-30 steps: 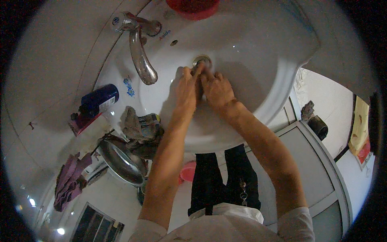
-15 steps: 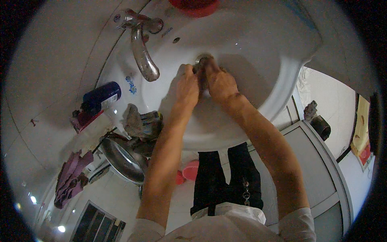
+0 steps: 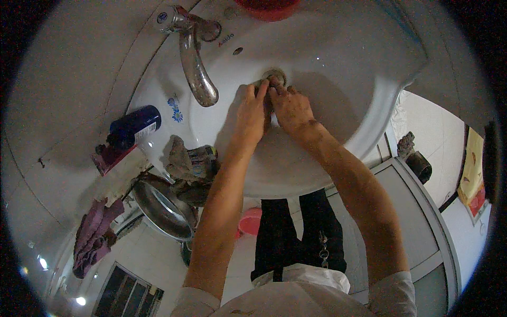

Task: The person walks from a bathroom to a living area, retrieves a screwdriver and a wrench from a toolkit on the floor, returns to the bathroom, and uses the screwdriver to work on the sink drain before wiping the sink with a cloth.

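Note:
Both hands are down in a white washbasin (image 3: 338, 142), meeting at its round drain (image 3: 276, 72). My left hand (image 3: 253, 113) is on the near left side of the drain, with its fingers drawn together toward the hole. Beside it, my right hand (image 3: 293, 108) has bent fingers pressed together at the drain's near rim, and the fingertips of the two hands touch or overlap. Whatever they pinch, if anything, is hidden between the fingers. A metal faucet (image 3: 198, 74) curves over the basin to the left of the hands, its spout apart from them.
A red bowl-like container (image 3: 269, 8) sits at the far rim. Along the left lie a dark blue bottle (image 3: 135, 126), a grey rag (image 3: 179, 158), a metal basin (image 3: 163, 206) and a purple cloth (image 3: 97, 232). Below is a pink tub (image 3: 250, 222); a white-framed panel (image 3: 391, 216) stands right.
The view has shifted slightly, so the basin appears a little further right. My fingers have shifted at the drain, showing more of its rim; both hands stay there.

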{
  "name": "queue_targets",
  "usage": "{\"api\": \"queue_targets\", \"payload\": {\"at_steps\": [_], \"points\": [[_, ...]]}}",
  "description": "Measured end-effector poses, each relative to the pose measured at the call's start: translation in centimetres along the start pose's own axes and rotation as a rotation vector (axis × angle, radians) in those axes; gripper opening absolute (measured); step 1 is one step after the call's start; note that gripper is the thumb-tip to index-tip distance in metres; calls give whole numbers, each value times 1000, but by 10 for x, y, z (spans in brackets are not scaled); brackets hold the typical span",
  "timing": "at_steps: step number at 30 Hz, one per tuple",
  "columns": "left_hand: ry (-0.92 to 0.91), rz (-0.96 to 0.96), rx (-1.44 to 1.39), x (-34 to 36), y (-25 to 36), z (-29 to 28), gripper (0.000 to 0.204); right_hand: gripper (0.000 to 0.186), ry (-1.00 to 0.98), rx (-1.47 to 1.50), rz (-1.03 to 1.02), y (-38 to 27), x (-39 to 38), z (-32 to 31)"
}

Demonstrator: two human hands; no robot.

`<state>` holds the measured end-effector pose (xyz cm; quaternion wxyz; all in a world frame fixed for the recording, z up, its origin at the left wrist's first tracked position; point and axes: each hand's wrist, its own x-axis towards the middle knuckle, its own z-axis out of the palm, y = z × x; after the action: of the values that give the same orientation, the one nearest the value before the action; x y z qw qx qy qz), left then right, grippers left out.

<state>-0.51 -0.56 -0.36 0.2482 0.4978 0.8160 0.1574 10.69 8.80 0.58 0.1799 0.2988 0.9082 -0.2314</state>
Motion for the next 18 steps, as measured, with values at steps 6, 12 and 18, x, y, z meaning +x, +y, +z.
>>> {"api": "queue_targets", "payload": {"at_steps": [6,12,18], "points": [[-140,-205,-362,5,-1,-7,47,47,-73,-7,20,-12,6,-8],[25,-119,-349,-51,46,-66,25,15,257,478,99,-23,-70,-63],[27,-222,-715,-111,78,-141,59,17,315,1599,-54,-46,-131,-150]]}}
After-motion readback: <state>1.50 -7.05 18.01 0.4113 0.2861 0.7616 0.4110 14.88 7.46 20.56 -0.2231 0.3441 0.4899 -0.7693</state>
